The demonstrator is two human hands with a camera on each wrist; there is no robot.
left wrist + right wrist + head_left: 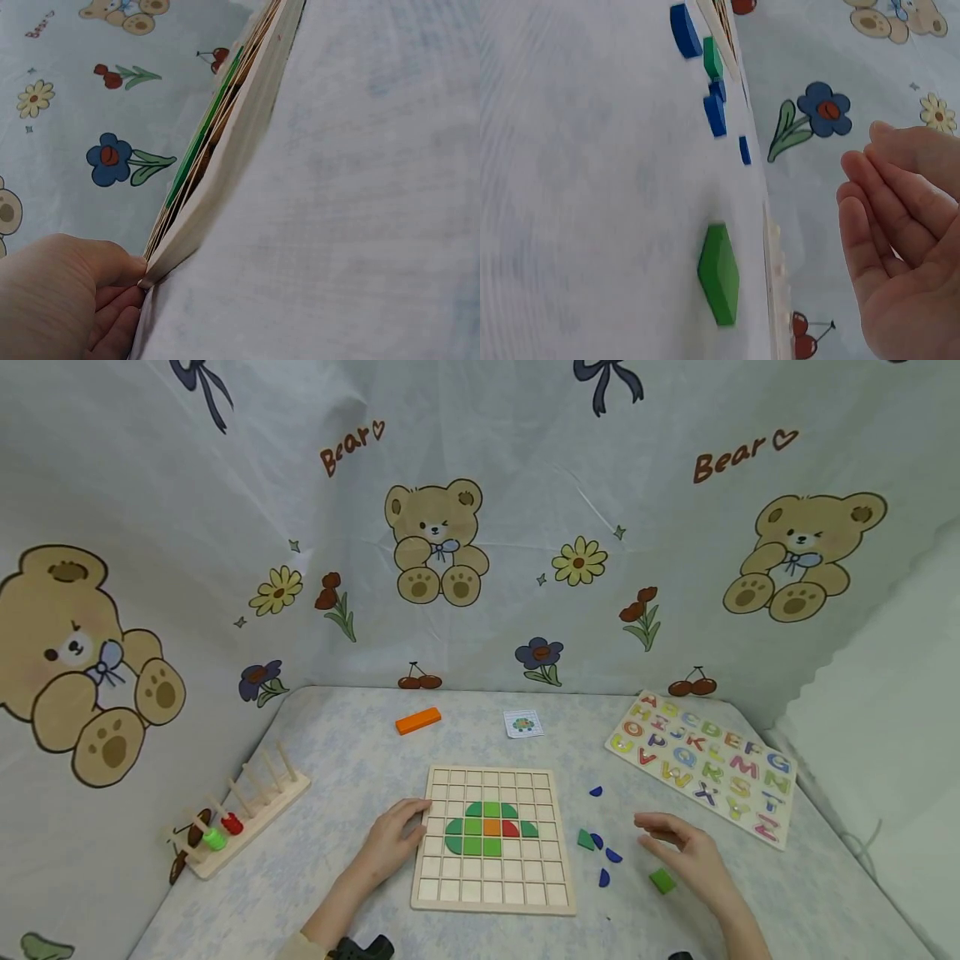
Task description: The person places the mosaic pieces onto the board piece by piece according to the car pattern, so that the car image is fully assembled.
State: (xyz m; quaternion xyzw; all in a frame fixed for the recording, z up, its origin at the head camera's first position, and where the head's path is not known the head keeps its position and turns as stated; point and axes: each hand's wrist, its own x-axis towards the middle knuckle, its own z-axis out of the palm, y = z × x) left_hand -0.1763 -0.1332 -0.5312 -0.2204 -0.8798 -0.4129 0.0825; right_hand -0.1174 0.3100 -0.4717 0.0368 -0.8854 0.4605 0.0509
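Note:
On the table lies a wooden grid board (450,889) with green, orange and red shape pieces in its upper and middle cells. My left hand (393,843) holds the board's left edge; the thumb and fingers meet that edge in the left wrist view. To the right of the board, my right hand (686,852) hovers above the table, its fingers loosely bent and nothing between them. Below it lies a loose green square block (662,881). Several blue half-round pieces (613,856) and a green piece (586,839) are scattered between the board and that hand.
Behind the board lie an orange block (417,721) and a small pattern card (522,724). A wooden alphabet board (705,764) rests at the back right. On the left stands a peg rack (251,818) with green and red beads.

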